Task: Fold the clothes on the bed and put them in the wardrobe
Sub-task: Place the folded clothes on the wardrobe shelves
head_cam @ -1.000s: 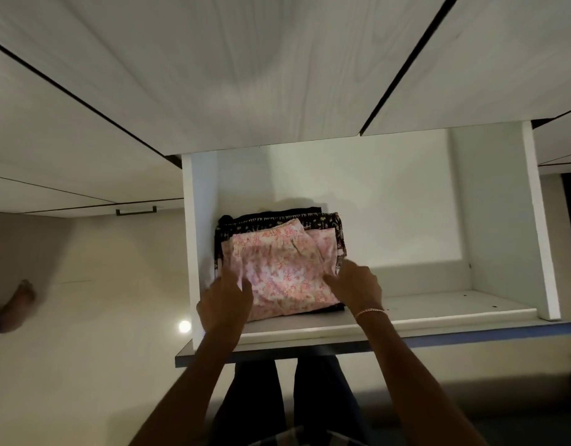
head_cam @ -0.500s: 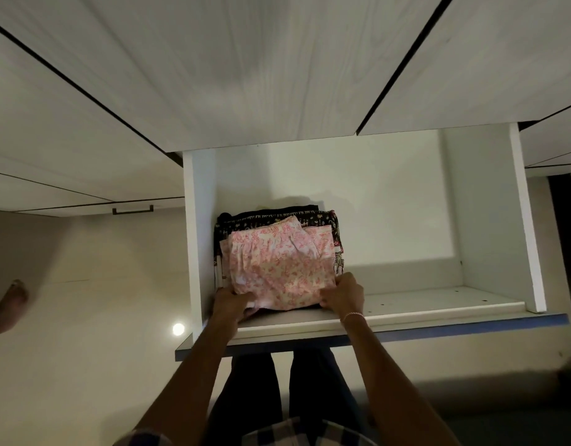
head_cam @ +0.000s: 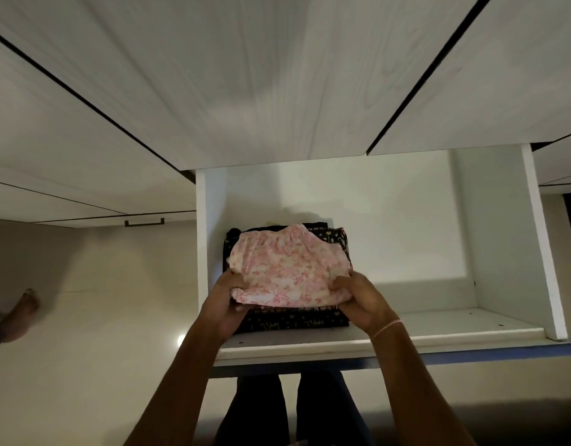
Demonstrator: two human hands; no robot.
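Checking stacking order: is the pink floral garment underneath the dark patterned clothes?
No, the pink floral garment is on top of the dark patterned clothes on the shelf.

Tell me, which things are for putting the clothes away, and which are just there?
For the job: pink flowery garment, gripped by the left hand and right hand; dark patterned clothes folded beneath it; wardrobe shelf holding them.

Just there: black handle on a closed door; someone's bare foot at the left; bright spot on the floor.
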